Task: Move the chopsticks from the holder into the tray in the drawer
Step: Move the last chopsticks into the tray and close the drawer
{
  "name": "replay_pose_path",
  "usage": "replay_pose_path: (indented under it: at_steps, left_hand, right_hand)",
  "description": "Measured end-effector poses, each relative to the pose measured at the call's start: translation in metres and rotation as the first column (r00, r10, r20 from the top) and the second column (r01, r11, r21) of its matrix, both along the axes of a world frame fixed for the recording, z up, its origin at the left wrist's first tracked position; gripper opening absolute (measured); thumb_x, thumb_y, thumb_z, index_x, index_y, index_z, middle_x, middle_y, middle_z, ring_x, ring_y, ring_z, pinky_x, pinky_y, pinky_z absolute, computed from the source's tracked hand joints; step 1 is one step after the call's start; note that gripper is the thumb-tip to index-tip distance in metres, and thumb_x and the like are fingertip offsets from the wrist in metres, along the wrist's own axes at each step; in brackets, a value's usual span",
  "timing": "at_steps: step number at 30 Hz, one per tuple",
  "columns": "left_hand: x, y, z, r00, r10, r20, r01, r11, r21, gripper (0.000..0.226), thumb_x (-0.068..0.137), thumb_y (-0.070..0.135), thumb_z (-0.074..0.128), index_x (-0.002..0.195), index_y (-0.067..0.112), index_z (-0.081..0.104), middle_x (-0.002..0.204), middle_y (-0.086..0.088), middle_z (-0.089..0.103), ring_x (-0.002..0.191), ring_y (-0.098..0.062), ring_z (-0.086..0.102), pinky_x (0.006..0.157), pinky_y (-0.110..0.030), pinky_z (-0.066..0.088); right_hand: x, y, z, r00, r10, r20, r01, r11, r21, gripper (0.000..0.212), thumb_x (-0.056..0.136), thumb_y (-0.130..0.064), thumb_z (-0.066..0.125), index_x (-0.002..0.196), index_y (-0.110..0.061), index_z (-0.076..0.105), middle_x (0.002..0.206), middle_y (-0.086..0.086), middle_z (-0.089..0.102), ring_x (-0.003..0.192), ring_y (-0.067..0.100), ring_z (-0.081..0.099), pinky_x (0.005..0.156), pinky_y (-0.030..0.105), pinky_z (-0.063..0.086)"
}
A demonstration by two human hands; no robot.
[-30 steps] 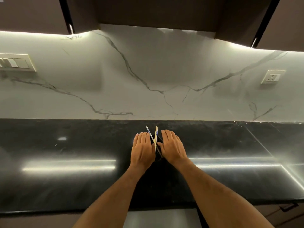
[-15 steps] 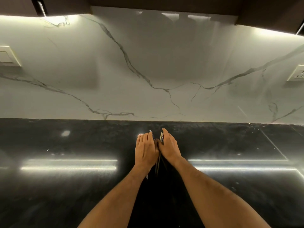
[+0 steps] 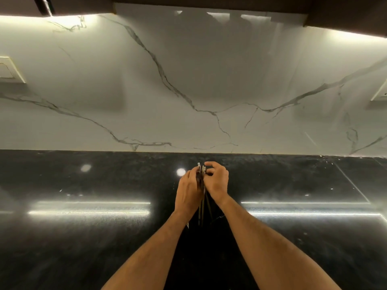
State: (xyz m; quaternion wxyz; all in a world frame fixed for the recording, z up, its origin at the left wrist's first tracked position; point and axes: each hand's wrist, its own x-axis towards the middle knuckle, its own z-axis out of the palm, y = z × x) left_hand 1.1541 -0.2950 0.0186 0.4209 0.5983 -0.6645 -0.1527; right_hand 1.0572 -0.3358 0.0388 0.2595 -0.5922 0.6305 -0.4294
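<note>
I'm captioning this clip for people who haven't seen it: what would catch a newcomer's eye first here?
Two bare hands meet at the centre, the left hand and right hand closed around a bundle of chopsticks above the glossy black countertop. Behind them rises a white marble backsplash with dark veins, lit from above. No holder or drawer is in view.

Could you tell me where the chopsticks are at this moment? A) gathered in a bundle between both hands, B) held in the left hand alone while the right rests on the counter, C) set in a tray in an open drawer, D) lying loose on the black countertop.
A: the chopsticks run as one bundle between the left hand and the right hand, both closed around them above the black countertop.
</note>
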Motion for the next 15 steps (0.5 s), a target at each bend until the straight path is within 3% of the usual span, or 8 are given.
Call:
replay_pose_path:
  at_steps: [4,12,15]
  left_hand:
    - [0.001,0.001,-0.001,0.998,-0.008,0.054,0.008,1.0,0.003,0.034,0.098,0.01,0.06,0.132,0.008,0.057,0.123,-0.009,0.067,0.112,-0.019,0.065,0.104,-0.039,0.052]
    - [0.004,0.009,0.005,1.0,-0.003,-0.016,0.004,1.0,0.03,0.032,0.099,0.012,0.058,0.131,0.012,0.058,0.125,-0.005,0.067,0.112,-0.014,0.065,0.102,-0.035,0.054]
    - [0.006,0.009,0.012,0.997,0.008,-0.077,-0.006,1.0,0.024,0.024,0.1,0.012,0.057,0.123,0.011,0.062,0.113,-0.002,0.07,0.099,-0.008,0.067,0.093,-0.025,0.056]
  right_hand:
    - [0.002,0.003,0.001,1.0,-0.012,0.005,0.012,1.0,-0.011,0.032,0.083,0.001,0.079,0.113,-0.007,0.073,0.094,0.006,0.078,0.081,0.01,0.074,0.078,0.024,0.062]
    - [0.001,0.007,0.008,0.999,-0.013,0.029,0.013,1.0,-0.001,0.026,0.081,-0.001,0.081,0.105,-0.008,0.075,0.091,0.005,0.077,0.079,0.01,0.074,0.076,0.028,0.063]
    - [-0.002,0.008,0.023,0.994,-0.029,0.107,0.033,0.999,-0.033,0.03,0.078,0.001,0.082,0.106,-0.007,0.074,0.088,0.004,0.077,0.075,0.007,0.074,0.073,0.024,0.063]
